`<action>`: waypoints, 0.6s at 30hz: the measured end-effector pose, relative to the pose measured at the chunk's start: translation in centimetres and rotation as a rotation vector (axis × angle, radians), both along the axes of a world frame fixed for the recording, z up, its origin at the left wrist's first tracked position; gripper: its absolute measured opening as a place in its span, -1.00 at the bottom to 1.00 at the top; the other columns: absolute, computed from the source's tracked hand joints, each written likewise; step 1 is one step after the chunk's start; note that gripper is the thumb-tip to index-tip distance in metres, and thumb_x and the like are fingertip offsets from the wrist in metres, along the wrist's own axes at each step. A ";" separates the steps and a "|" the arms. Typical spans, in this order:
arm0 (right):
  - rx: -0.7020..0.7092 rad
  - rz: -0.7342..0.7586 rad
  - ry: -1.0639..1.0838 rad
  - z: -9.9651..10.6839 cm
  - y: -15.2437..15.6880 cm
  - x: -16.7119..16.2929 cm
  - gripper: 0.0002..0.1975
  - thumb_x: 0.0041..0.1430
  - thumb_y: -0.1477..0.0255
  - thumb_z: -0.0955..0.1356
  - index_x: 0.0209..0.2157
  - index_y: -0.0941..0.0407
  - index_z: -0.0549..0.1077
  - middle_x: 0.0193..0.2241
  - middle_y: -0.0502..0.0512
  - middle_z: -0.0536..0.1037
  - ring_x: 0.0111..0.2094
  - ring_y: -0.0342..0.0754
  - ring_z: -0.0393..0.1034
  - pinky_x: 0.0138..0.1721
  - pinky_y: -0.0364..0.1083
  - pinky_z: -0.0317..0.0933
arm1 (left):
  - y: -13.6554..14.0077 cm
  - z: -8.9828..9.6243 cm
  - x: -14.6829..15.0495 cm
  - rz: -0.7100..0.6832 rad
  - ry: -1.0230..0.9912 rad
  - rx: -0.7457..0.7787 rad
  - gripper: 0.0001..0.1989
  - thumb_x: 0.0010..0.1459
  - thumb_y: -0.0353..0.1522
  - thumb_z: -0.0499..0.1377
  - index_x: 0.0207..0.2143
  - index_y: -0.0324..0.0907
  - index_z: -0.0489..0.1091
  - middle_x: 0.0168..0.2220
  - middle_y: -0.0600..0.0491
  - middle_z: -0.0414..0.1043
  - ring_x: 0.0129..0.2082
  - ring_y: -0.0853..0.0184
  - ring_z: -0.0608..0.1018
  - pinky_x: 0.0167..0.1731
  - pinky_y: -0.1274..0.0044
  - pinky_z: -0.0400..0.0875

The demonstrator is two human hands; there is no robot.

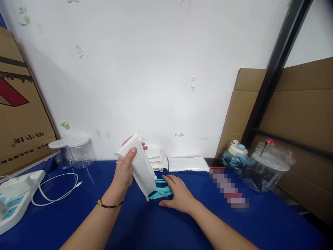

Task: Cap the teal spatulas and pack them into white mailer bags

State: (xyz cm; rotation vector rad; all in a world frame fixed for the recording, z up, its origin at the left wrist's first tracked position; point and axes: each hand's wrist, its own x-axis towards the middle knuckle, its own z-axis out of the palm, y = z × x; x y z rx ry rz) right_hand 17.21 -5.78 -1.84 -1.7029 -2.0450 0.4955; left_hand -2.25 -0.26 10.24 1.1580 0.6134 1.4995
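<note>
Spreading right across the scene comes a smooth, dark blue tabletop [145, 229], its far edge meeting a scuffed white wall [156, 86]. Brown printed cardboard [23, 100] stands at the left, and a slanting black metal post [270, 73] at the right.

And the left hand [127, 163] has a firm grasp on a flat, oblong packet in crinkly white plastic [142, 170], thumb across the front, fingers behind! That packet tilts above the middle of the surface, its lower end overlapping some thin turquoise strips [162, 193]. The right hand [179, 194] is just beside them, fingers loosely spread, thumb apart, palm down; whether its fingertips touch the strips, one cannot tell.

Along the far edge, a glossy white rectangular packet [188, 164] lies flat, with a small white stack [158, 161] to its left. Clear round jars with white lids [82, 152] stand by the far left corner; a rounded teal vessel with a cream top [235, 154] holds the far right. Open blue surface runs between the two forearms toward the near side.
</note>
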 end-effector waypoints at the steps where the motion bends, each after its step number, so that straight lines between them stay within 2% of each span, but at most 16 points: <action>1: 0.013 0.004 -0.009 0.0 0.0 0.0 -0.04 -0.18 -0.06 0.38 0.23 -0.02 0.04 0.23 0.15 0.08 0.23 0.19 -0.13 0.21 0.14 -0.25 | -0.1 0.2 0.0 -0.008 0.000 0.004 -0.49 -0.06 -0.12 0.21 -0.12 -0.26 0.38 -0.16 -0.13 0.47 -0.19 0.10 0.51 -0.29 0.43 0.37; 4: 0.070 0.015 -0.029 0.1 -0.1 -0.1 -0.32 0.02 0.03 0.32 0.15 -0.02 0.19 0.16 0.12 0.19 0.20 0.14 -0.04 0.19 0.11 -0.17 | 0.0 1.2 -0.5 -0.028 -0.001 -0.004 -0.46 -0.08 -0.09 0.20 -0.11 -0.27 0.37 -0.17 -0.14 0.47 -0.19 0.08 0.50 -0.31 0.42 0.38; 7: 0.104 0.020 -0.055 0.0 -0.1 0.0 -0.53 0.12 0.13 0.29 0.05 -0.03 0.31 0.12 0.10 0.24 0.18 0.11 0.00 0.18 0.09 -0.13 | 0.4 2.2 -1.5 0.005 0.007 0.011 -0.44 -0.08 -0.06 0.16 -0.12 -0.29 0.38 -0.20 -0.14 0.48 -0.17 0.05 0.49 -0.35 0.43 0.39; 12: 0.108 0.029 -0.072 -0.2 -0.2 0.1 -0.54 0.14 0.15 0.27 0.06 -0.04 0.28 0.12 0.09 0.24 0.19 0.11 -0.01 0.19 0.11 -0.13 | 1.0 3.4 -3.3 0.071 -0.025 0.036 -0.52 -0.06 -0.06 0.12 -0.20 -0.22 0.40 -0.21 -0.05 0.48 -0.13 0.07 0.47 -0.35 0.43 0.41; 18: 0.117 0.043 -0.080 -0.3 -0.3 0.2 -0.53 0.12 0.23 0.28 0.09 -0.04 0.26 0.15 0.09 0.21 0.22 0.11 -0.06 0.22 0.12 -0.23 | 1.2 4.1 -4.4 0.098 -0.024 0.104 -0.60 -0.06 -0.11 0.13 -0.22 -0.16 0.41 -0.17 -0.01 0.47 -0.07 0.06 0.44 -0.33 0.41 0.44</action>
